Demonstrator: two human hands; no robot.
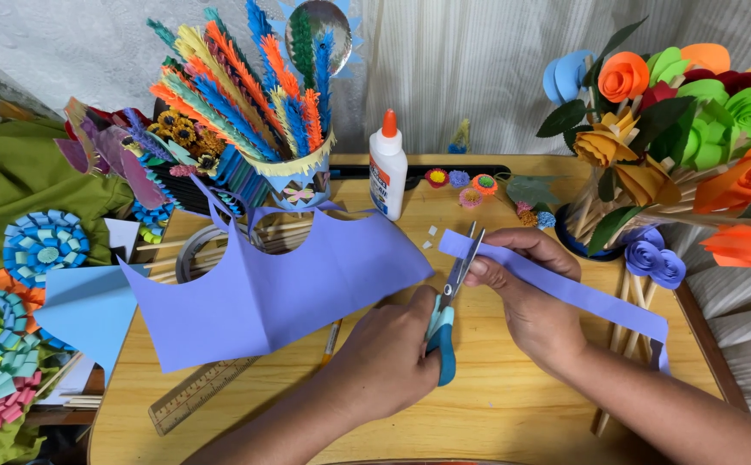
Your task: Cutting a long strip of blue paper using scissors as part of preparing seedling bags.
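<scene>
My left hand [388, 353] grips scissors with teal handles [444, 340]. Their open blades [461, 263] straddle the near end of a long periwinkle paper strip [582, 297]. My right hand [526, 288] pinches that strip just right of the blades, and the rest trails off to the right over the table edge. A large periwinkle sheet [281, 288] with rounded cut-outs along its top lies just left of the scissors. A few tiny paper snippets [431, 232] lie above the strip's end.
On the wooden table [496, 405] stand a white glue bottle [387, 172], a cup of fringed paper stems [293, 176] and a vase of paper flowers [676, 120]. A ruler [194, 396], a pencil [332, 340], small paper blossoms [461, 181] and wooden sticks [633, 293] lie about. Paper rosettes [44, 245] sit at the left.
</scene>
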